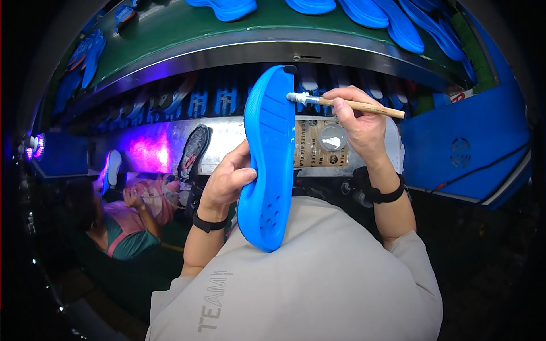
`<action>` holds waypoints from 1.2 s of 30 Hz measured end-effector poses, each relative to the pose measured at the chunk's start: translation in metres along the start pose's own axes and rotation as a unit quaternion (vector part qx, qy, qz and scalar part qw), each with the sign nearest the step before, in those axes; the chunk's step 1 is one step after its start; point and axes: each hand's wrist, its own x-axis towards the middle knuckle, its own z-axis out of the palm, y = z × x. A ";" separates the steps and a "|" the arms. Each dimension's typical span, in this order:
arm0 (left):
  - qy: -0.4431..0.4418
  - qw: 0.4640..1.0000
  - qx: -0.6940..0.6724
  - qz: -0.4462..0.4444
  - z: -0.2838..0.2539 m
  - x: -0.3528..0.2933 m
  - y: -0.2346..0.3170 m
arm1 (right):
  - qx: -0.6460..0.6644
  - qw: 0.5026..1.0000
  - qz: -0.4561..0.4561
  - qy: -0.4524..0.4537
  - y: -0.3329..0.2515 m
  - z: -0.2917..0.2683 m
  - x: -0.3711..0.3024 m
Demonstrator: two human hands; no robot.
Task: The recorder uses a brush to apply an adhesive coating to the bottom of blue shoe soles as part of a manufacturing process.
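Note:
A blue shoe sole [270, 159] stands lengthwise in front of my chest, its inner face with grooves and small holes turned toward me. My left hand [230, 176] grips its left edge near the middle, thumb across the face. In my right hand [361, 119] is a brush [364, 107] with a wooden handle, pinched between thumb and fingers. Its whitish, coated bristles meet the sole's right edge near the upper end. Below the brush, a small round dish [333, 137] with something white in it rests on a piece of brown printed cardboard [307, 153].
Ahead runs a green conveyor belt [273, 42] with several blue soles on it, edged by a metal rail [227, 48]. Underneath, more shoe parts line a rack. A dark shoe upper [194, 150] lies on the metal bench [227, 133]. A blue machine housing [460, 148] stands right; another person [128, 227] works at left.

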 end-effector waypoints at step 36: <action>0.052 0.978 0.089 0.184 -0.013 -0.007 0.020 | 0.034 0.992 -0.070 -0.102 -0.039 0.003 -0.042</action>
